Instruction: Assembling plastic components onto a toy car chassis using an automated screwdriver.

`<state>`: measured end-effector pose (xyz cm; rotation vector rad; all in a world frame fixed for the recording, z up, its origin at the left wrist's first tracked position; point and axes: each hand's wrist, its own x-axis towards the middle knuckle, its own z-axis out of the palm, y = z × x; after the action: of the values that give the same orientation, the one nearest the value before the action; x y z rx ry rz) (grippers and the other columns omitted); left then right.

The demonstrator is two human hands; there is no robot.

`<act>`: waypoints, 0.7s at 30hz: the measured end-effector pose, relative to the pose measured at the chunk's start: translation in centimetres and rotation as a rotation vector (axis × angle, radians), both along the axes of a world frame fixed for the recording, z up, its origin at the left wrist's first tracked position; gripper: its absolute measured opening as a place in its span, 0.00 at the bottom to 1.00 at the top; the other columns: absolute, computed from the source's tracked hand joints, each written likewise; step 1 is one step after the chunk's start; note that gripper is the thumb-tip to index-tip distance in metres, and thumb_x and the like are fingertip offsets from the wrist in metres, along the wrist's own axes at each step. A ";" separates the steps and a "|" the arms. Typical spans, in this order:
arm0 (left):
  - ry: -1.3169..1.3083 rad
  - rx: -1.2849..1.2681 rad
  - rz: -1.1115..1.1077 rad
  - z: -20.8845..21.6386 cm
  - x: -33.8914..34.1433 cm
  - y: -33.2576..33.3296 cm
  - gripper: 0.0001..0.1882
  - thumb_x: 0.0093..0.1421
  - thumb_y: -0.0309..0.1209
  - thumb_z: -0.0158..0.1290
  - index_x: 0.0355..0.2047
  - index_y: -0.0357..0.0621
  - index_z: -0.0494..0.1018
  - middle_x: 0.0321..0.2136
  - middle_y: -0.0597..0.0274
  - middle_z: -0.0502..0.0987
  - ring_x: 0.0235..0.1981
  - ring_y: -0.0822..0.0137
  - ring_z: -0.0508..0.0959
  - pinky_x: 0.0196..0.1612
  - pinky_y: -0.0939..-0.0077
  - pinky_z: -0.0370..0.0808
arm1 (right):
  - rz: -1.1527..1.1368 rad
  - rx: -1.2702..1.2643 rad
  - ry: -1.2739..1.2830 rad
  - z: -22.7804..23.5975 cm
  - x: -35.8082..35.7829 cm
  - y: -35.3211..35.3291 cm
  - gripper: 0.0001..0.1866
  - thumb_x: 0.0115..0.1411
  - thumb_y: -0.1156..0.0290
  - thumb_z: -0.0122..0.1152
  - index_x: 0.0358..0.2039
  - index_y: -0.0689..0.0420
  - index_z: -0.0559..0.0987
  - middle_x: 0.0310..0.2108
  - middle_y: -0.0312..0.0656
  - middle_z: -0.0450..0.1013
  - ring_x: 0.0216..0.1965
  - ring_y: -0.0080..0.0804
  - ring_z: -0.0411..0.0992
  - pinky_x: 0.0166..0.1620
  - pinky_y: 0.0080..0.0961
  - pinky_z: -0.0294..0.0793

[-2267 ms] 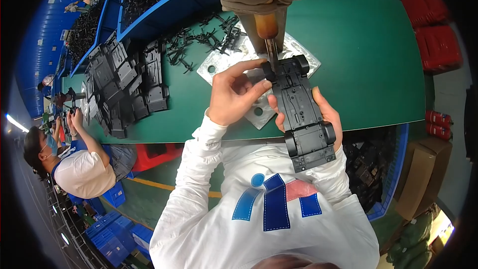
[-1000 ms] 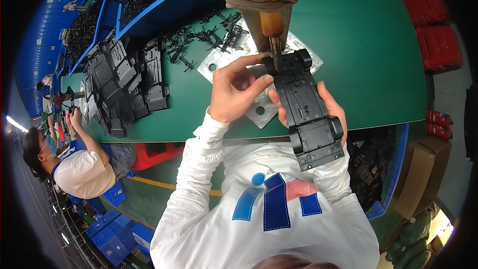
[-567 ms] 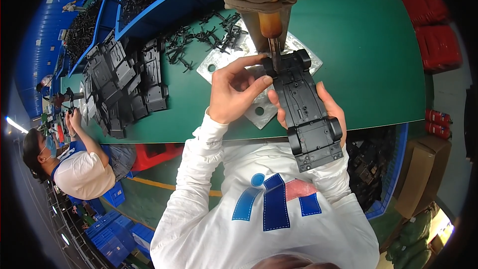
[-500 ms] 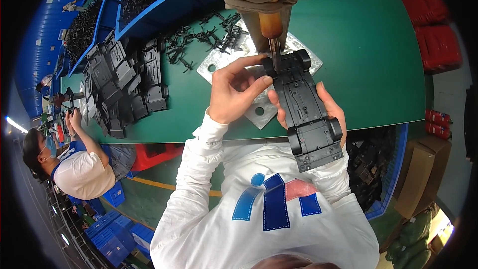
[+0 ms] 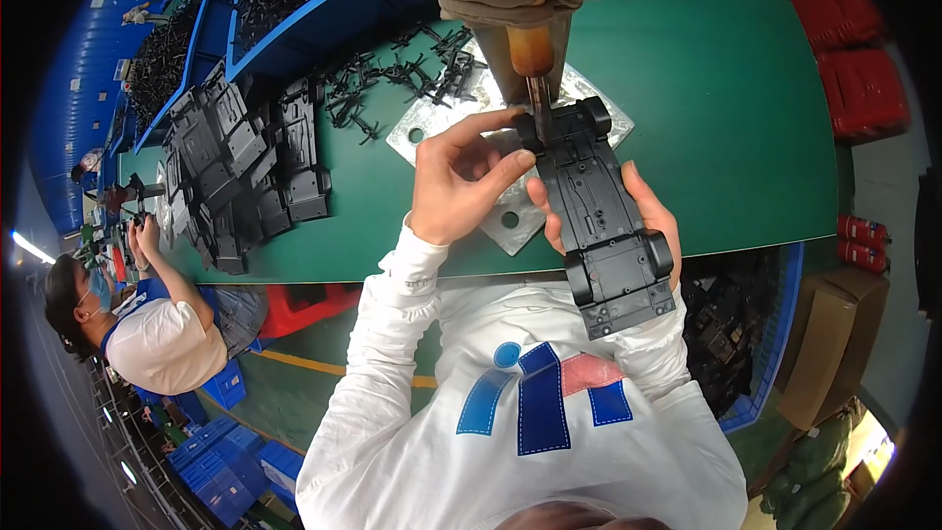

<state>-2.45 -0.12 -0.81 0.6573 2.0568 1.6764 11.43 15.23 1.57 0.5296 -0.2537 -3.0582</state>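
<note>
A black plastic toy car chassis with wheel arches at both ends lies tilted under a tool with an amber handle and a metal shaft. The shaft's tip meets the chassis near its far left corner. My right hand grips the chassis from its right side, with fingertips showing on the left edge. At the far left wheel arch, my left hand pinches with thumb and forefinger against the chassis corner; any small part between them is hidden. Beneath is a silvery metal plate with round holes.
Stacked black chassis plates and loose black axle-like parts lie left on the green table. Blue bins of parts stand behind. Another blue bin sits below right, beside a cardboard box. A masked co-worker sits left.
</note>
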 end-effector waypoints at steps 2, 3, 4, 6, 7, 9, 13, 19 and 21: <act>-0.001 0.000 0.004 0.0 0.0 0.0 0.23 0.56 0.25 0.66 0.52 0.34 0.77 0.19 0.75 0.73 0.20 0.87 0.67 0.24 0.89 0.62 | 0.013 -0.014 0.019 0.0 0.0 0.1 0.33 0.75 0.52 0.38 0.66 0.70 0.60 0.61 0.64 0.64 0.64 0.56 0.64 0.54 0.47 0.80; -0.001 0.001 0.004 0.0 -0.1 0.0 0.23 0.56 0.25 0.66 0.52 0.34 0.77 0.19 0.75 0.73 0.20 0.87 0.67 0.24 0.89 0.62 | 0.012 -0.014 0.019 0.0 -0.1 0.1 0.33 0.75 0.52 0.38 0.66 0.70 0.60 0.61 0.64 0.64 0.64 0.56 0.64 0.54 0.47 0.80; -0.004 -0.001 0.004 0.1 0.0 0.0 0.23 0.56 0.25 0.65 0.52 0.34 0.77 0.19 0.75 0.73 0.20 0.87 0.67 0.24 0.89 0.62 | 0.010 -0.018 0.016 0.0 -0.1 0.1 0.33 0.75 0.52 0.39 0.66 0.69 0.60 0.61 0.64 0.64 0.64 0.56 0.64 0.54 0.47 0.79; -0.005 -0.003 0.003 0.1 -0.1 0.1 0.23 0.56 0.25 0.65 0.52 0.34 0.77 0.19 0.75 0.73 0.20 0.87 0.67 0.24 0.89 0.63 | 0.006 -0.022 0.014 0.0 -0.1 0.1 0.33 0.75 0.52 0.39 0.66 0.69 0.60 0.61 0.64 0.64 0.64 0.56 0.64 0.54 0.47 0.79; -0.007 0.003 0.003 0.1 -0.1 0.0 0.23 0.56 0.25 0.65 0.52 0.34 0.77 0.19 0.75 0.73 0.20 0.87 0.67 0.24 0.88 0.63 | 0.006 -0.023 0.013 0.0 -0.1 0.1 0.33 0.75 0.52 0.39 0.66 0.70 0.60 0.61 0.64 0.64 0.64 0.56 0.64 0.54 0.47 0.79; -0.005 0.008 0.004 0.1 0.0 0.0 0.23 0.56 0.25 0.65 0.52 0.34 0.77 0.19 0.75 0.73 0.20 0.87 0.67 0.24 0.88 0.63 | 0.006 -0.023 0.014 -0.1 0.0 0.1 0.33 0.75 0.52 0.39 0.66 0.70 0.60 0.61 0.64 0.64 0.64 0.56 0.64 0.55 0.48 0.79; -0.013 0.005 0.007 0.1 0.0 0.0 0.23 0.57 0.25 0.65 0.52 0.33 0.77 0.18 0.74 0.73 0.20 0.86 0.67 0.24 0.88 0.62 | 0.043 0.001 0.044 -0.6 0.1 0.4 0.33 0.74 0.53 0.39 0.65 0.71 0.60 0.60 0.66 0.65 0.63 0.56 0.65 0.53 0.46 0.80; -0.028 0.012 -0.001 0.2 0.2 0.0 0.23 0.56 0.25 0.65 0.52 0.32 0.76 0.18 0.74 0.72 0.20 0.86 0.67 0.24 0.88 0.62 | 0.059 -0.008 0.058 -0.5 0.4 0.4 0.33 0.75 0.53 0.39 0.64 0.72 0.61 0.59 0.67 0.66 0.62 0.56 0.67 0.52 0.45 0.81; -0.010 0.004 0.000 0.1 0.2 -0.1 0.23 0.56 0.25 0.65 0.52 0.32 0.76 0.18 0.74 0.72 0.20 0.86 0.67 0.24 0.88 0.62 | 0.061 -0.017 0.080 -0.6 0.5 0.4 0.33 0.75 0.53 0.39 0.64 0.72 0.61 0.59 0.67 0.66 0.62 0.56 0.66 0.52 0.45 0.81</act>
<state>-2.24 -0.17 -0.67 0.6492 2.0467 1.6809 11.93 15.60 0.97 0.4047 -0.2560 -3.0071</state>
